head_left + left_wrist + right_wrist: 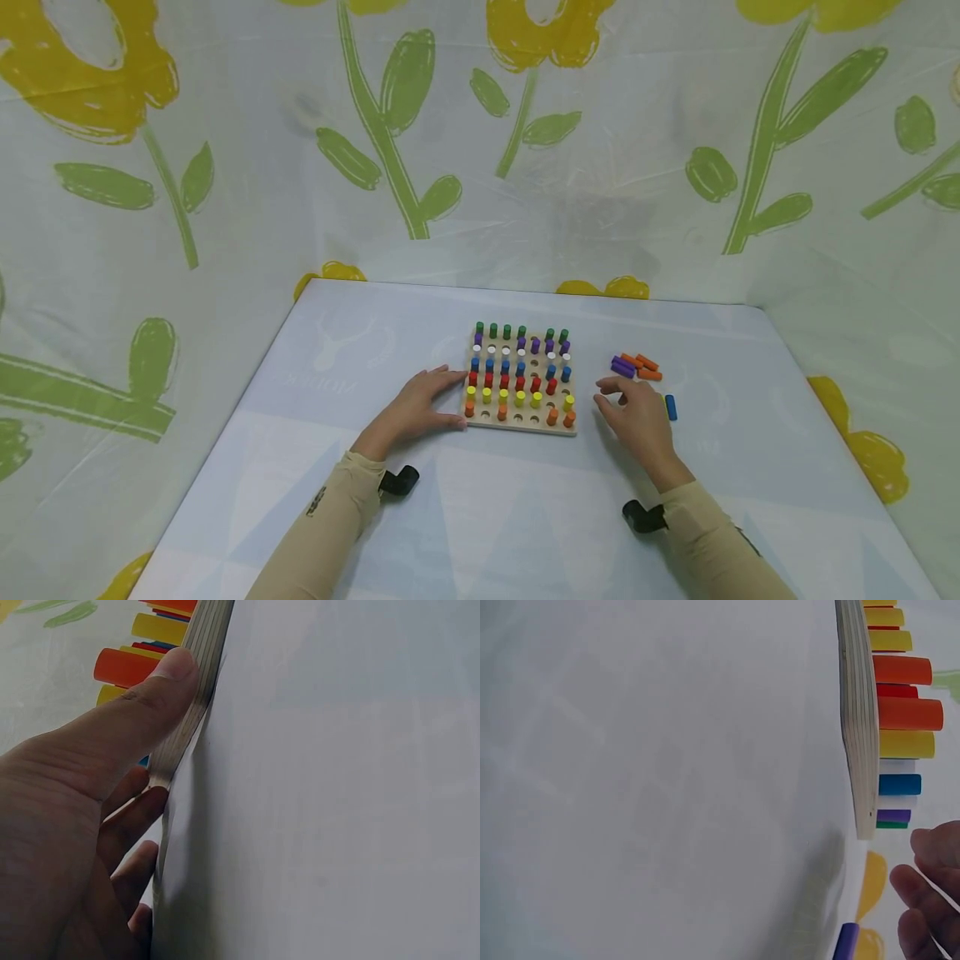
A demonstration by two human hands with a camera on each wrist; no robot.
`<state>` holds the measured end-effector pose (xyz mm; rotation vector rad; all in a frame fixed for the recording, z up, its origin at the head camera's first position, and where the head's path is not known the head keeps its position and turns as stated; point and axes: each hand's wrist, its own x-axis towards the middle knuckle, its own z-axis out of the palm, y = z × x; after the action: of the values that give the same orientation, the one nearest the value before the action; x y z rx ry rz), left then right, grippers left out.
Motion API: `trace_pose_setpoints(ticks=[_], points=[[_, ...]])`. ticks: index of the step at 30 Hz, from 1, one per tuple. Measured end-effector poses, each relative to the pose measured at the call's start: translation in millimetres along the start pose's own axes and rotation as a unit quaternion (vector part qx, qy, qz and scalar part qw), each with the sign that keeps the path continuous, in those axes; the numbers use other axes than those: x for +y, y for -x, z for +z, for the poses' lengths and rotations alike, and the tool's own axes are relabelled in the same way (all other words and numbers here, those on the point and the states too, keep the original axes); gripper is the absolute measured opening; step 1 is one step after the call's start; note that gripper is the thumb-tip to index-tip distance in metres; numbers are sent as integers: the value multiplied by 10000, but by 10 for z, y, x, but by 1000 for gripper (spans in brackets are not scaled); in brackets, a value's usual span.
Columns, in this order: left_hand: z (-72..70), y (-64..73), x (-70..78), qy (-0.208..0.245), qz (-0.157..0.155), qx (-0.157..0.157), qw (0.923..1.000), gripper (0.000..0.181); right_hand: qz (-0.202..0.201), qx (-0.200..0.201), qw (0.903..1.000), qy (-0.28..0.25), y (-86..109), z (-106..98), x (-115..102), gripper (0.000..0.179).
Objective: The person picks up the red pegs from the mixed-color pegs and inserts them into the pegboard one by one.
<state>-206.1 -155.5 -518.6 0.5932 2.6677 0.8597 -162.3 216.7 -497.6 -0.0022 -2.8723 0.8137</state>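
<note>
A wooden pegboard (517, 428) holds rows of upright coloured pegs: green, purple, white, blue, red, yellow and orange from back to front, with some bare holes. My left hand (420, 408) rests on the board's left side. Its thumb (176, 667) lies against the edge near the front corner, and its other fingers touch further along. To the right of the board hovers my right hand (637, 421), its fingers loosely bent with nothing seen between them. Beside it lie loose orange pegs (649, 375), purple pegs (622, 367) and a blue peg (671, 407), partly screened by the hand.
The board stands on a pale patterned tabletop (420, 533). A curtain with printed flowers (600, 225) hangs behind and at both sides. A black wrist device (400, 481) is on the left arm, and another black device (643, 517) on the right.
</note>
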Motion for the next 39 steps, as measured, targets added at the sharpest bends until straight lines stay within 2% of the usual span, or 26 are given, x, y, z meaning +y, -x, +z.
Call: trace_pose_setpoints(ticks=[17,31,39], points=[[3,9,2,28,-26,16,10000,90,16,9,10000,72,18,-53,58,26],[5,-3,-6,64,-26,13,10000,90,443,-29,9989,148,65,-128,64,28],[14,-12,-9,35,-49,26,10000,89,357,-41,9993,108,89,-173,117,28]])
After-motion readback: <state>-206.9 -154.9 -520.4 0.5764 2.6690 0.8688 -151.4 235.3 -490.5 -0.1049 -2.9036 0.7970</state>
